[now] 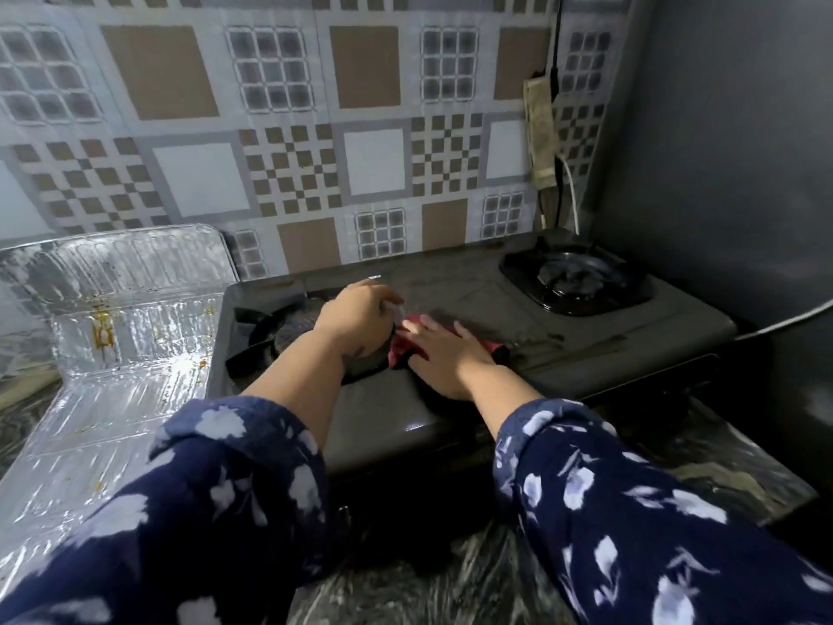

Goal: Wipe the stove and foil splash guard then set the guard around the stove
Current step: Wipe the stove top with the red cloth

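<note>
Right hand (444, 354) lies flat, fingers spread, pressing a red cloth (402, 350) onto the stove (586, 354) top on the counter (450, 579). Left hand (356, 315) is curled by the near burner (279, 331), pinching something small, unclear what. Foil guard (126, 318) sits left of the stove, stained. Likely light, flimsy, easily creased; best gripped at panel edges.

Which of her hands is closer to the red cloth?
Right. The right hand lies flat on the red cloth; the left hand sits just beside it, over the left burner.
</note>
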Demonstrator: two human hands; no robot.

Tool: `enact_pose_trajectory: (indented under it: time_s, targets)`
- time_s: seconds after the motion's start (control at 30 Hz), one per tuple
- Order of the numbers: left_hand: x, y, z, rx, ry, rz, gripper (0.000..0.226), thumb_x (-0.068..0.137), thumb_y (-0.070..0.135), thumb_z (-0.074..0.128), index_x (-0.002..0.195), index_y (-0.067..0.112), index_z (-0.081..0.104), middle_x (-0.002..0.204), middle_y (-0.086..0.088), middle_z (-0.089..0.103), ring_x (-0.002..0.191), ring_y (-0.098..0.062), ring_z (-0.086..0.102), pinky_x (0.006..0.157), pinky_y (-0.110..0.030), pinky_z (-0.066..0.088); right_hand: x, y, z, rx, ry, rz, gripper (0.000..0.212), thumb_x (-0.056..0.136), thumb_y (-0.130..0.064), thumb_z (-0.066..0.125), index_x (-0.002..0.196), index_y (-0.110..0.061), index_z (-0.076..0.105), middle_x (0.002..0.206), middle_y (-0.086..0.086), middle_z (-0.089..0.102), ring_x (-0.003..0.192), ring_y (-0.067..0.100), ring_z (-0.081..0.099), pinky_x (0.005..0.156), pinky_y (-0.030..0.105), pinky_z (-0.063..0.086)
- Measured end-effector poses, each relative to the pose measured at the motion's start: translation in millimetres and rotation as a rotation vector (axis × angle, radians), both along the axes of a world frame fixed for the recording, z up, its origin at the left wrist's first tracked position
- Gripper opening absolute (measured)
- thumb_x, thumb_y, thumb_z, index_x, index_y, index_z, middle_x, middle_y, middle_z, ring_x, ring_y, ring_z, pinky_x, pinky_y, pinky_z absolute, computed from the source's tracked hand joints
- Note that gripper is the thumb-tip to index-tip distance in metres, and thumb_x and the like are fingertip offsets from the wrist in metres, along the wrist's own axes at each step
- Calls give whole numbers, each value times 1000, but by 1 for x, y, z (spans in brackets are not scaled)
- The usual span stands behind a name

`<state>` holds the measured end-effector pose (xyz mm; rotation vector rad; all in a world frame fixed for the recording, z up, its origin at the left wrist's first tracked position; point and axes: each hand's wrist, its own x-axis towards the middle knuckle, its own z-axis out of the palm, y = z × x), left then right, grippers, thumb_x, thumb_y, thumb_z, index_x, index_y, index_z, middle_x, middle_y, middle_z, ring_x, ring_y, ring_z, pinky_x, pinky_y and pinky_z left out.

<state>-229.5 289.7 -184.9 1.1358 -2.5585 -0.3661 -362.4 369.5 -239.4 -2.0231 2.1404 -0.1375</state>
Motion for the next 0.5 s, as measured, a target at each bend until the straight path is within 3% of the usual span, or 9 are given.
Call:
enact_pose_trajectory:
  time_s: [0.13,0.3,0.5]
  targets:
    - [-42,11,1,18,-51,-40,33,90,22,44,118,29,60,134,-3,51,121,-24,49,99,-43,44,-21,42,-5,-86,-57,18,53,96,-34,30,148,-32,19,158,-16,7,145,4,-5,117,45,-3]
    - [-93,34,-6,62,-107,-146,35,86,24,50,119,30,59,135,0,49,125,-22,45,101,-42,42,-68,82,-9,-134,-27,-196,53,95,-38,31,147,-34,20,158,-17,9,145,3,-1,118,43,0]
    - [-140,46,-11,172,-161,-245,34,85,22,51,116,29,63,130,-1,58,115,-22,55,98,-37,46,-121,112,-10,-186,-66,-398,54,95,-38,35,147,-30,25,158,-12,14,145,5,3,118,41,-2]
